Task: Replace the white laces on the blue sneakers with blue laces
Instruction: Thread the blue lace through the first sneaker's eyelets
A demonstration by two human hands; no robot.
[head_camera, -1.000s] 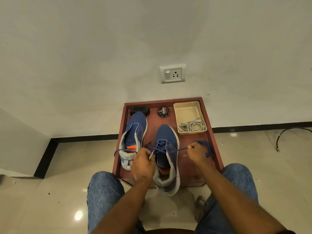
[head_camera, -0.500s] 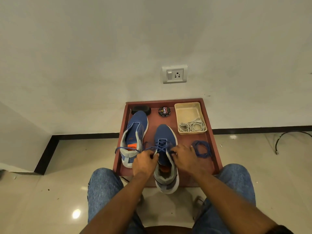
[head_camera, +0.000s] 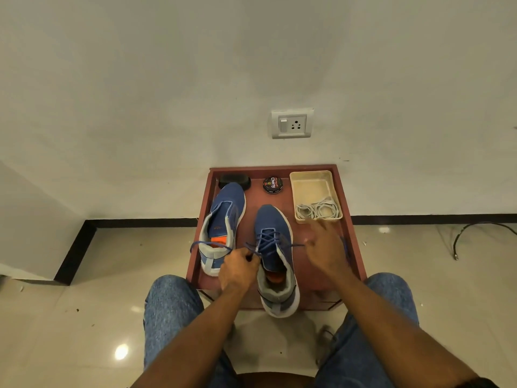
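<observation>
Blue woven lace [head_camera: 268, 242] threaded through most eyelets of the right blue mesh sneaker [head_camera: 275, 259], heel overhanging the near edge of the red-brown wooden counter [head_camera: 354, 236]. Left hand [head_camera: 237, 271] pinching the left lace end near the tongue. Right hand [head_camera: 326, 247] released, fingers spread, blurred, above the counter right of the shoe. Left blue sneaker [head_camera: 221, 222] unlaced. White laces [head_camera: 317, 211] coiled in the cream plastic tray [head_camera: 310, 177] at far right. Step in hand: lacing the upper eyelets. Next, probably: regrasp the right lace end, feed through the next eyelet.
</observation>
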